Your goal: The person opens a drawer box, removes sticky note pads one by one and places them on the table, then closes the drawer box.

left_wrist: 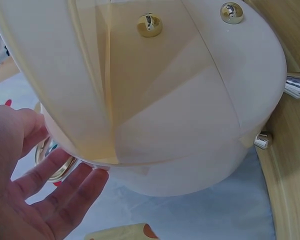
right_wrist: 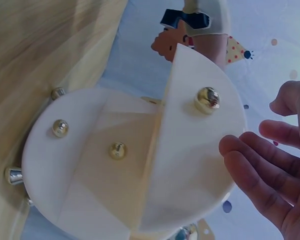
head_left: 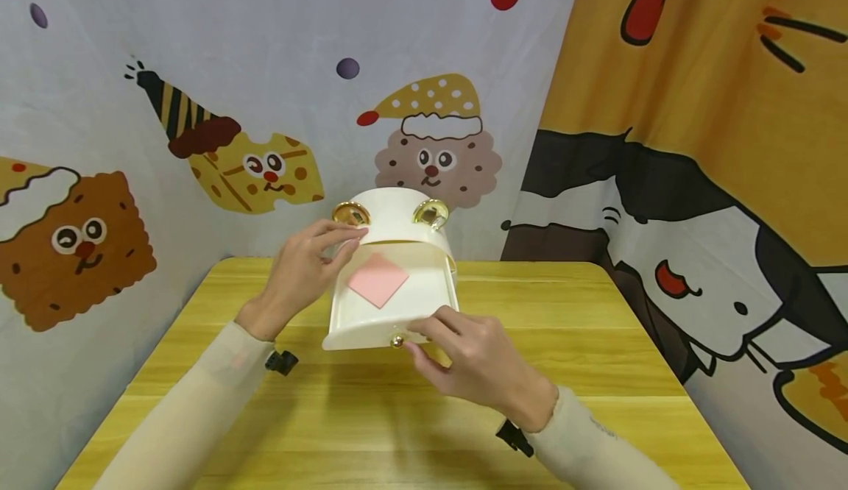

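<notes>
A small rounded white cabinet [head_left: 392, 214] stands on the table with its top drawer [head_left: 427, 295] pulled out. Inside that drawer lies a pink paper square [head_left: 377, 280]. My left hand [head_left: 298, 273] is at the cabinet's upper left edge; in the left wrist view its fingers [left_wrist: 72, 200] are loosely extended, fingertips against the rim. My right hand [head_left: 480, 357] is by the drawer front, just right of its gold knob [head_left: 397, 341]. In the right wrist view the fingertips touch the edge of the drawer front [right_wrist: 185, 165], apart from the knob, and the hand holds nothing.
Two round gold ornaments, a left one [head_left: 351, 214] and a right one [head_left: 430, 214], top the cabinet. Lower down its front are a middle gold knob [right_wrist: 117, 150] and a bottom knob [right_wrist: 60, 128]. Short metal feet [right_wrist: 13, 175] support it on the wooden table [head_left: 550, 343]. A cartoon-printed curtain [head_left: 265, 34] hangs behind.
</notes>
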`<state>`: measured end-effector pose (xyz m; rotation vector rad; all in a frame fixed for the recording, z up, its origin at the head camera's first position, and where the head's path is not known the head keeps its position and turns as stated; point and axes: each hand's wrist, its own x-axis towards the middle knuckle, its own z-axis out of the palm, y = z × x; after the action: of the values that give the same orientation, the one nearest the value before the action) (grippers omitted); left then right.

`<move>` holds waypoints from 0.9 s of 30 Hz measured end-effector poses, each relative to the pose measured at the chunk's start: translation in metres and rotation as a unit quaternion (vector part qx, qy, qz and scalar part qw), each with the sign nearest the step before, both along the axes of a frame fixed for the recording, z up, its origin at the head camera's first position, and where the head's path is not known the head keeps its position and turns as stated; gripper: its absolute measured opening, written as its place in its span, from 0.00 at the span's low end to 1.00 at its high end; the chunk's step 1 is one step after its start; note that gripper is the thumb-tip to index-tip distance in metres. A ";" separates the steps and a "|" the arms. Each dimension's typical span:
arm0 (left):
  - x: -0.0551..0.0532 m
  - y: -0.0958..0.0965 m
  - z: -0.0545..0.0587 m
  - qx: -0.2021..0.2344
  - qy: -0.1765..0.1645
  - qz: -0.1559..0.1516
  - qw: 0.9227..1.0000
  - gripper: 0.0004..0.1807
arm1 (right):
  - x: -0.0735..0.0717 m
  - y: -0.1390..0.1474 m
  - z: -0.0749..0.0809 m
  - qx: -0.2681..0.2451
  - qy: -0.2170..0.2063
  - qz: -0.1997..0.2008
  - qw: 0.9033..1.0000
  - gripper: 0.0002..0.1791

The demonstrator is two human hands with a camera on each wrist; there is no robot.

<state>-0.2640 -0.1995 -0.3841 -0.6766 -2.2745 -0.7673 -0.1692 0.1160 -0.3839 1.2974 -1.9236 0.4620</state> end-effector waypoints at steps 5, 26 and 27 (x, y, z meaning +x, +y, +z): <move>0.001 0.000 0.000 -0.005 0.005 0.004 1.000 0.13 | -0.002 0.003 0.008 0.004 -0.009 -0.006 1.000 0.11; 0.001 0.002 0.000 -0.020 0.018 0.013 1.000 0.13 | -0.021 0.012 0.040 0.007 -0.016 0.009 1.000 0.09; 0.001 0.003 0.000 -0.021 0.019 0.013 1.000 0.13 | -0.023 0.013 0.042 0.006 -0.014 0.012 1.000 0.09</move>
<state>-0.2635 -0.1969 -0.3841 -0.6738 -2.2658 -0.6911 -0.1922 0.1289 -0.3420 1.3301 -1.9385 0.4845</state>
